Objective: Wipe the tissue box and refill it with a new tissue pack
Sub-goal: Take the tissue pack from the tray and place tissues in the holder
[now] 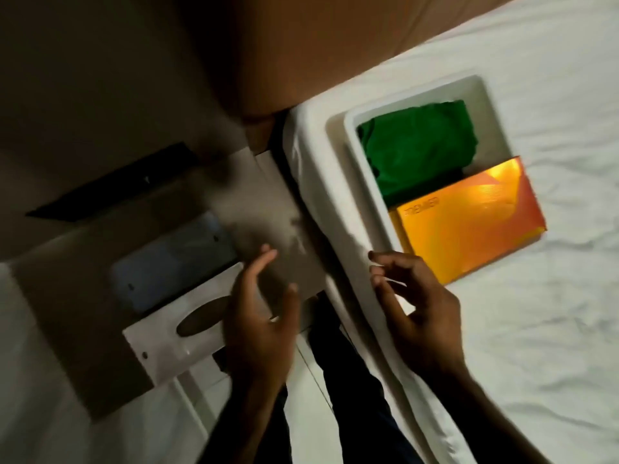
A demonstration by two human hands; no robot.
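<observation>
A white tissue box lid point(174, 333) with an oval slot lies on a grey bedside surface point(83, 323) at the lower left, next to a bluish box base point(174, 259). My left hand point(258, 313) hovers over the lid's right end, fingers apart, holding nothing. My right hand point(415, 303) is above the bed's edge, fingers loosely curled and empty, just below the white tray point(355, 155). The tray holds a green cloth point(418, 145) and an orange tissue pack point(469, 222).
The white bed point(536, 329) fills the right side, with a brown headboard point(318, 45) above. A dark flat object point(114, 185) lies at the back of the bedside surface. My dark trouser legs point(345, 380) stand between table and bed.
</observation>
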